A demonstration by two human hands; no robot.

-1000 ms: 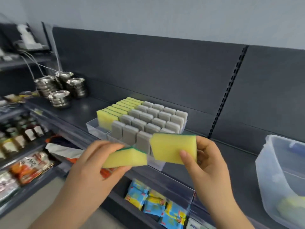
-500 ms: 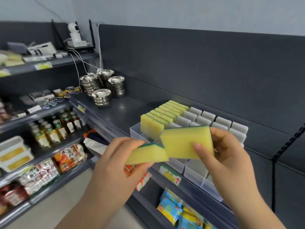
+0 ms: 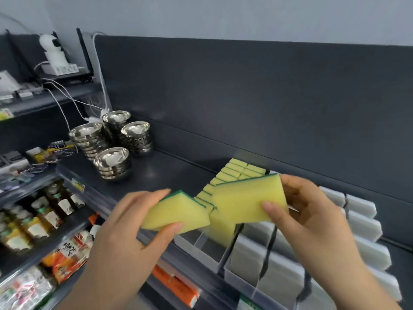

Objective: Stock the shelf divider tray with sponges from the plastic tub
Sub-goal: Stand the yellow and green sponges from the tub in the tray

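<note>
Off to the side

Four stacks of steel bowls (image 3: 111, 163) stand on the dark shelf (image 3: 169, 175), left of centre. A white camera (image 3: 51, 48) sits on a higher shelf, white cables (image 3: 63, 108) trailing down. Bottles (image 3: 38, 220) and packets (image 3: 67, 258) fill the lower shelves at left

Both hands raised side by side at mid-frame, palms turned inward, not touching each other.

Left hand (image 3: 134, 222): pinches a yellow sponge (image 3: 178, 213). Fingers (image 3: 147, 195) lie along its far-left edge, thumb (image 3: 172, 227) under its near edge. Left forearm (image 3: 107, 283) enters from the near left, bare.

Right hand (image 3: 312, 218): pinches a second sponge (image 3: 248, 198), held slightly higher. Thumb pressed flat on the near face, fingers curled behind the right edge. Right forearm (image 3: 348, 283) enters from the near right, bare.
</note>
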